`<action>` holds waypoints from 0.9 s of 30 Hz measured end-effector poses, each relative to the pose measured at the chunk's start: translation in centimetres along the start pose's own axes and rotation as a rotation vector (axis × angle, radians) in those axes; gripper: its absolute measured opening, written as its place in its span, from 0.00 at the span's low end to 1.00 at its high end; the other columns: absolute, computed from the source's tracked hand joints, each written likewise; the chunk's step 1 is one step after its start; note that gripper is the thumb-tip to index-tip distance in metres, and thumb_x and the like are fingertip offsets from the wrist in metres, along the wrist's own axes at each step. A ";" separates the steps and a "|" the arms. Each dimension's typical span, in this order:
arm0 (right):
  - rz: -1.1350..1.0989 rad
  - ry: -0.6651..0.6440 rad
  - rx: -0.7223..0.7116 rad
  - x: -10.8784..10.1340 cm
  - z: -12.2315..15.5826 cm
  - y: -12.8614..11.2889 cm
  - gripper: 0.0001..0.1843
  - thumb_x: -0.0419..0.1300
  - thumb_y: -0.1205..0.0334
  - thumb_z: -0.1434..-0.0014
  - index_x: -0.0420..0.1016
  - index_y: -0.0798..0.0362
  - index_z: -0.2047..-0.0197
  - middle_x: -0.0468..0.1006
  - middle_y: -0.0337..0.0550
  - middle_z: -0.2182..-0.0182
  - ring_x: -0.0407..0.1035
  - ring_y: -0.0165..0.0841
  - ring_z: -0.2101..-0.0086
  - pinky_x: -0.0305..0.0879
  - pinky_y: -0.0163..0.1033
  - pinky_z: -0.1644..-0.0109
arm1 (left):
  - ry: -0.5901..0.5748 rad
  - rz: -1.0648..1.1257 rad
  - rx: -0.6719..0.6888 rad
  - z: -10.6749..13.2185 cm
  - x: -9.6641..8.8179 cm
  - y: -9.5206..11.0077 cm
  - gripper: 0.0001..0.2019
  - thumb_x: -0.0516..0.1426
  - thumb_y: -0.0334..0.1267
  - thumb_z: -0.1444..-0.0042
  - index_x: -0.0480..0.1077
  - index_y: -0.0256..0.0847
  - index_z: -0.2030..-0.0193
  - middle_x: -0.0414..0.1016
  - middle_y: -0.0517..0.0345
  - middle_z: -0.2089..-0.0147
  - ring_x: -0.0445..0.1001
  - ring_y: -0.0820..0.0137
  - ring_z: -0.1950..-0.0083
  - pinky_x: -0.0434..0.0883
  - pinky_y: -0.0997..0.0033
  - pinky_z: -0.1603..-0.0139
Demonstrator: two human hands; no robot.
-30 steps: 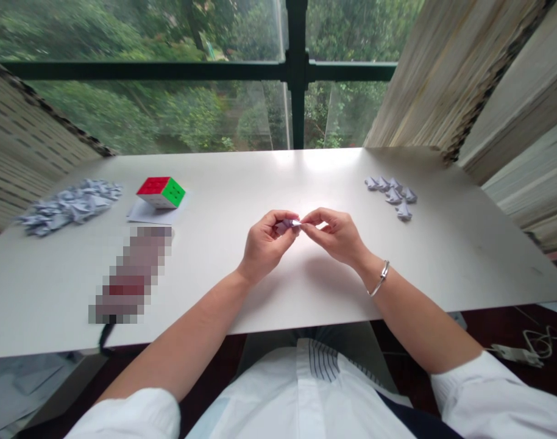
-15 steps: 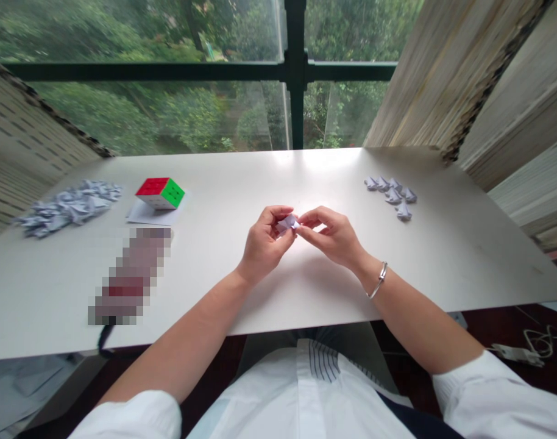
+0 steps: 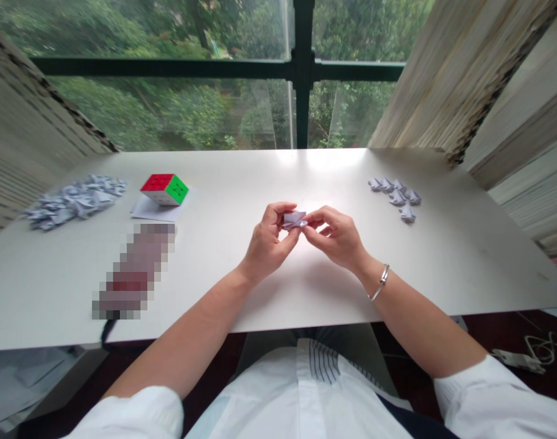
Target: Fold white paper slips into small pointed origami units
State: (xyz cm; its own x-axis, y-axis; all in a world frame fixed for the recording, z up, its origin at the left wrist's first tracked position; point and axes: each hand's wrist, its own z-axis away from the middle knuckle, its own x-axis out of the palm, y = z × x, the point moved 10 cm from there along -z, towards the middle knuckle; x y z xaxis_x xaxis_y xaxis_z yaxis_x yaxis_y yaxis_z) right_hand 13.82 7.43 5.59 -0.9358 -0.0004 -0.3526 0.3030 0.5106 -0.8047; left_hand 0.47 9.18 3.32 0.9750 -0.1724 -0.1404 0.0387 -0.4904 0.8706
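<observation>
A small folded white paper piece (image 3: 294,219) is held above the middle of the white table (image 3: 205,274). My left hand (image 3: 270,241) grips its left side, thumb below and fingers curled behind. The thumb and forefinger of my right hand (image 3: 336,235) pinch its right end. Part of the paper is hidden by the fingers. To the right lies a small group of folded paper pieces (image 3: 398,198). A larger heap of folded paper pieces (image 3: 75,201) is at the far left.
A puzzle cube (image 3: 165,189) rests on white paper sheets (image 3: 150,211) at the left. Nearer lies a blurred-out flat object (image 3: 136,271) with a dark strap (image 3: 107,332). A window (image 3: 187,110) and curtains (image 3: 425,73) stand behind the table. A white cable (image 3: 546,353) is at lower right.
The folded paper has turned in my fingers, showing a wider, flatter face now. Both hands stay close together on it. The whole view has shifted slightly.
</observation>
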 end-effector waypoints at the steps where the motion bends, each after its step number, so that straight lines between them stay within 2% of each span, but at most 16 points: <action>1: -0.014 0.021 0.003 -0.1 0.0 0.1 0.07 0.64 0.59 0.42 0.78 0.52 0.61 0.76 0.44 0.64 0.74 0.30 0.67 0.72 0.32 0.72 | 0.000 0.019 0.007 0.0 0.1 0.1 0.20 0.62 0.33 0.45 0.65 0.43 0.46 0.75 0.53 0.54 0.77 0.71 0.55 0.73 0.69 0.52; 5: -0.125 0.091 0.063 -0.5 0.2 1.2 0.08 0.65 0.58 0.43 0.77 0.53 0.61 0.77 0.43 0.66 0.72 0.30 0.68 0.70 0.32 0.74 | 0.098 0.210 -0.020 -0.3 -0.4 0.1 0.22 0.67 0.35 0.48 0.65 0.44 0.49 0.75 0.55 0.55 0.78 0.71 0.55 0.75 0.69 0.51; 10: -0.258 0.088 0.152 -0.1 0.3 2.2 0.13 0.64 0.53 0.42 0.77 0.54 0.60 0.79 0.42 0.67 0.73 0.30 0.68 0.73 0.33 0.72 | 0.246 0.369 -0.115 -0.4 -1.1 -1.4 0.19 0.70 0.39 0.53 0.69 0.41 0.58 0.78 0.58 0.60 0.80 0.70 0.58 0.77 0.65 0.52; 13: -0.273 0.098 0.168 0.0 0.4 2.3 0.13 0.62 0.52 0.41 0.77 0.54 0.59 0.79 0.43 0.66 0.74 0.30 0.67 0.74 0.34 0.71 | 0.263 0.412 -0.225 -0.1 -0.8 -2.5 0.17 0.70 0.43 0.54 0.73 0.39 0.62 0.80 0.57 0.62 0.80 0.69 0.62 0.78 0.65 0.56; 16: -0.241 0.096 0.163 0.2 0.5 2.2 0.13 0.62 0.52 0.40 0.77 0.53 0.59 0.80 0.44 0.65 0.75 0.31 0.66 0.74 0.34 0.70 | 0.242 0.416 -0.310 0.2 -0.3 -3.0 0.17 0.68 0.48 0.51 0.76 0.40 0.60 0.81 0.55 0.61 0.80 0.68 0.64 0.80 0.66 0.63; 22: -0.132 0.118 0.094 -0.1 0.5 1.7 0.17 0.68 0.51 0.45 0.75 0.52 0.57 0.80 0.44 0.62 0.75 0.32 0.66 0.72 0.34 0.73 | 0.248 0.316 -0.197 0.2 -0.6 -1.6 0.18 0.67 0.48 0.49 0.78 0.41 0.54 0.83 0.53 0.58 0.81 0.67 0.61 0.80 0.64 0.59; 27: -0.007 0.189 0.026 -0.9 0.5 0.9 0.12 0.65 0.53 0.42 0.75 0.52 0.60 0.79 0.43 0.65 0.73 0.31 0.68 0.72 0.34 0.73 | 0.203 0.231 -0.156 0.4 -0.2 -0.8 0.21 0.65 0.48 0.46 0.77 0.43 0.47 0.82 0.52 0.53 0.81 0.65 0.59 0.81 0.64 0.57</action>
State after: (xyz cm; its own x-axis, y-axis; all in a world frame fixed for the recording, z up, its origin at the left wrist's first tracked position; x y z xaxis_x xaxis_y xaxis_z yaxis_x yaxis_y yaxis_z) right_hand 15.07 7.47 4.92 -0.9545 0.1586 -0.2526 0.2982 0.4890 -0.8198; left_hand 0.15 9.28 2.47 0.9849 -0.0825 0.1522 -0.1708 -0.3188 0.9323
